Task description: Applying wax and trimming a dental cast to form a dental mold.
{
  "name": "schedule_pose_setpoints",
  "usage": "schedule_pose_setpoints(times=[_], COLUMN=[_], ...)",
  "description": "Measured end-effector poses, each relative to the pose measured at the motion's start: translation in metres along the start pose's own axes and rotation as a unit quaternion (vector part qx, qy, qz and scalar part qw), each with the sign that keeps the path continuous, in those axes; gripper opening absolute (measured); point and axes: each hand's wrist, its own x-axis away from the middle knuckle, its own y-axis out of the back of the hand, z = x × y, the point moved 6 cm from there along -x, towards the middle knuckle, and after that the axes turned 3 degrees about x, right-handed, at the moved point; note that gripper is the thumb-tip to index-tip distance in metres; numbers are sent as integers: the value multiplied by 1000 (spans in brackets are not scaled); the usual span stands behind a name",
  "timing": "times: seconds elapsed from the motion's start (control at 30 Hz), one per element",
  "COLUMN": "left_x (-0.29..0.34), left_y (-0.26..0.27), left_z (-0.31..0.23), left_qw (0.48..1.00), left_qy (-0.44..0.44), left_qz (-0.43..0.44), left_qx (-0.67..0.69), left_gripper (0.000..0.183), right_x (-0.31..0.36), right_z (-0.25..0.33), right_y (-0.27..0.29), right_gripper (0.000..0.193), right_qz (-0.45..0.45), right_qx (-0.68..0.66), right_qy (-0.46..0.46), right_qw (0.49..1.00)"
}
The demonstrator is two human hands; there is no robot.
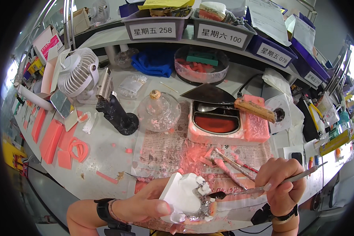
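Observation:
Near the front edge of the table, my left hand (151, 201) grips a white plaster dental model (180, 195) by its base. White teeth and a shiny metal framework (203, 207) run along the model's right side. My right hand (282, 181) is closed around the slim handle of a wax spatula (244, 192). Its dark, spoon-like tip points left and meets or nearly meets the teeth; I cannot tell which. Beneath both hands lies newspaper (155, 145) strewn with pink wax shavings (196, 155). Several thin tools (230, 169) rest on it beyond the model.
Behind the newspaper stand a wax heating pot (217, 124), a wooden-handled flat blade (255, 110) lying across it, a glass spirit lamp (159, 114) and a black torch (120, 118). Pink wax sheets (51, 141) and a white fan (78, 74) are at left. Labelled bins (157, 31) line the shelf.

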Motion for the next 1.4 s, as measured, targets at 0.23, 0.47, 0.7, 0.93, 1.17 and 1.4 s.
schedule_pose_setpoints(times=[0.23,0.47,0.7,0.93,1.17,1.4], left_x=[-1,0,0,-11,-16,-13], left_y=[1,0,-12,-18,-26,-5], left_z=[5,11,3,3,-2,8], left_qw=[999,994,995,984,951,967], left_qy=[-1,14,43,-65,-173,-110], left_qz=[37,72,82,157,247,191], left_qx=[18,79,24,-52,-64,-127], left_gripper=[82,83,98,106,96,90], right_x=[-1,-11,-24,-25,-14,-2], right_z=[2,-11,-51,-60,-28,-2], right_y=[1,18,25,25,17,-6], right_gripper=[34,34,18,18,25,32], right_qz=[-11,-58,-65,-50,-122,-53], right_qx=[8,-7,157,133,-125,-42], right_qy=[6,-37,-79,-106,-107,-31], right_qw=[1000,998,982,984,979,997])
